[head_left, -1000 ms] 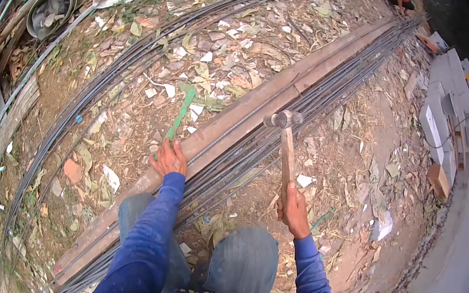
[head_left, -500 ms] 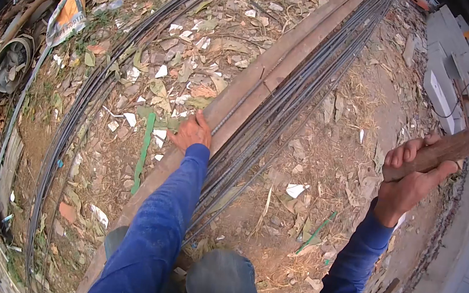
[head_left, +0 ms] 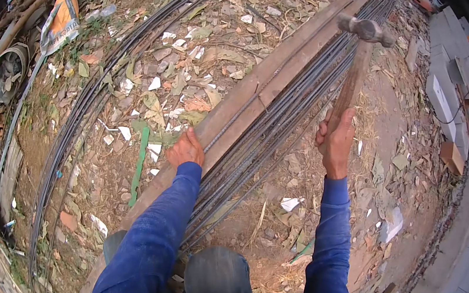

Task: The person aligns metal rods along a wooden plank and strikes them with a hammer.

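Note:
My right hand [head_left: 337, 141] is wrapped round the wooden handle of a hammer [head_left: 352, 82]. Its metal head is raised, appearing over the far end of the rods. My left hand [head_left: 186, 150] is closed low on a long wooden plank [head_left: 173, 183], around a ribbed steel rod [head_left: 232, 121] that lies along the plank; the grip is partly hidden. Two short metal pins [head_left: 260, 95] stand up from the wood beside that rod, farther along. A bundle of steel rods [head_left: 286, 112] lies right of the plank, close to my left forearm.
Another bundle of thin rods [head_left: 98, 78] curves over the leaf-strewn ground at left. A bucket [head_left: 9, 72] and an orange-and-white sack [head_left: 61, 23] are beyond it. Pale blocks [head_left: 445, 97] and a paved strip [head_left: 460, 253] border the right side. My knee [head_left: 220, 281] shows below.
My right hand has swung the hammer inward from the far right, and its head has come into view. My left hand remains at nearly the same spot on the rod.

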Demonstrator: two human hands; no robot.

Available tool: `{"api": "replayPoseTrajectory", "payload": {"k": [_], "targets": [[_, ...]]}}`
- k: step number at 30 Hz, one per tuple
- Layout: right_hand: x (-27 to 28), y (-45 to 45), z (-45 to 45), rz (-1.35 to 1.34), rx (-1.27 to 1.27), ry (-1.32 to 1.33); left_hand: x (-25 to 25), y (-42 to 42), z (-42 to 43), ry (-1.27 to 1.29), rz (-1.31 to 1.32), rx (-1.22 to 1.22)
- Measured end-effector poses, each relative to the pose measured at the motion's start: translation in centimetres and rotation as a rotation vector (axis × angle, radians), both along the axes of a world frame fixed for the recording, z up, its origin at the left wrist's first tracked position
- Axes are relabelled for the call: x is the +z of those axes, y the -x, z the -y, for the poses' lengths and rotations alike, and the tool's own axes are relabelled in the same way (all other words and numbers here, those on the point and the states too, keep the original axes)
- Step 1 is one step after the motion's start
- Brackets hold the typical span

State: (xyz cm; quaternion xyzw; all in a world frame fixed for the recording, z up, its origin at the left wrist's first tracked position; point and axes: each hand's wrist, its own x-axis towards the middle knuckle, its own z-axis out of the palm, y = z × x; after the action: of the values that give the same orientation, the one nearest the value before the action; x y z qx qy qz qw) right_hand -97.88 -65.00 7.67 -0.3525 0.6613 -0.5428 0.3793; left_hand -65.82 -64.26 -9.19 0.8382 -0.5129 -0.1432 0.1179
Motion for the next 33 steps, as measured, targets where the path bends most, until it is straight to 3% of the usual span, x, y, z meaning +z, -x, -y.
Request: {"api": "replayPoseTrajectory", "payload": {"k": [3, 6, 8, 9, 10, 11, 14, 18, 21, 22, 25, 26, 28, 29, 31, 33], "targets": [[8.5, 2.0, 1.0, 0.097, -0.18, 0.572, -0.5, 0.2, -0.2, 0.064, 0.058, 0.012], [8.8, 2.4, 4.1, 0.151, -0.262, 1.051, -0.1, 0.0, -0.2, -0.024, 0.034, 0.022], [0.5, 0.5, 4.8, 0.156, -0.37, 0.848, 0.2, 0.0, 0.2, -0.068, -0.013, 0.045], [-7.2, -0.6, 4.1, 0.146, -0.277, 0.606, 0.1, 0.0, 0.4, -0.055, -0.018, 0.048], [-13.6, -1.7, 2.2, 0.028, -0.182, 0.154, -0.1, 0.0, 0.0, -0.052, -0.023, 0.044], [-18.7, -0.3, 1.7, -0.474, 0.012, -0.138, -0.2, 0.1, -1.3, -0.073, -0.019, 0.044], [-8.2, -0.3, 3.3, -0.108, 0.01, -0.362, -0.2, -0.2, -0.6, -0.067, -0.008, 0.048], [-10.0, 0.6, 3.2, -0.305, -0.052, 0.108, 0.2, -0.1, 0.0, -0.032, -0.02, 0.024], [-19.0, 3.8, 2.4, -0.919, 0.134, -0.162, -0.4, -0.3, 0.0, -0.089, 0.008, 0.009], [-17.6, 4.9, 3.1, -0.589, 0.165, -0.397, -0.2, -0.3, -0.2, -0.096, 0.002, 0.011], [-8.7, 5.1, 1.7, -0.266, 0.132, -0.553, 0.2, -0.1, 0.1, -0.081, -0.013, 0.019], [-9.5, 5.6, -0.6, -0.223, 0.089, -0.507, 0.2, -0.1, 0.0, -0.059, -0.02, 0.021], [-9.9, 7.4, -6.5, -0.364, 0.047, -0.571, 0.5, -0.1, 0.1, -0.035, -0.035, 0.027], [-11.0, 9.1, -10.1, -0.57, 0.052, -0.608, 0.9, -0.1, -0.2, -0.043, -0.041, 0.021], [-7.2, 7.5, -17.0, -1.049, 0.059, -0.613, 0.9, 0.1, -0.3, -0.018, -0.038, 0.021], [-5.6, 6.5, -23.2, -1.136, 0.129, -0.738, 0.6, 0.2, -0.2, 0.036, -0.014, 0.021]]}}
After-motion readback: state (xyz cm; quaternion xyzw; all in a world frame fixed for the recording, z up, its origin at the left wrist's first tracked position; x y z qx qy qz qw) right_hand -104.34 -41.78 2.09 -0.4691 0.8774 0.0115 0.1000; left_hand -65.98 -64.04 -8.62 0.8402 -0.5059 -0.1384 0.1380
